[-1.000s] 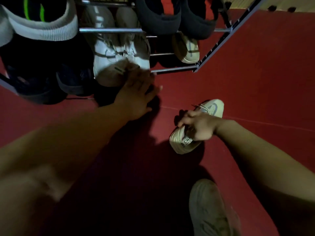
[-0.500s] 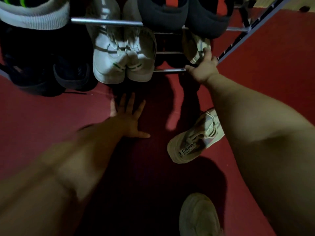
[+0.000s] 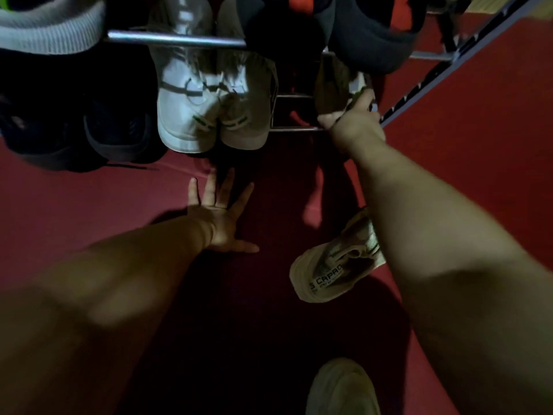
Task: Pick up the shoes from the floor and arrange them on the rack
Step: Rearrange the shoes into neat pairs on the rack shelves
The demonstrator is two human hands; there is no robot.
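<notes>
A beige sneaker (image 3: 329, 268) lies on its side on the red floor under my right forearm. My right hand (image 3: 354, 128) reaches to the lowest tier of the metal shoe rack (image 3: 176, 40) and grips the heel of a matching beige sneaker (image 3: 332, 82) sitting there. My left hand (image 3: 223, 218) rests flat on the floor with fingers spread, in front of the rack and holding nothing. A pair of white sneakers (image 3: 209, 115) stands on the lowest tier to the left of the beige one.
Dark shoes (image 3: 89, 133) fill the rack's lower left. Dark slippers (image 3: 344, 28) and a grey-soled shoe (image 3: 45, 28) sit on the tier above. Another pale shoe (image 3: 341, 387) shows at the bottom edge. The rack's side frame (image 3: 449, 67) runs diagonally at the right.
My right hand let go of the beige sneaker on the floor and reached up to the one on the rack. My left hand left the white sneakers and came down flat on the floor.
</notes>
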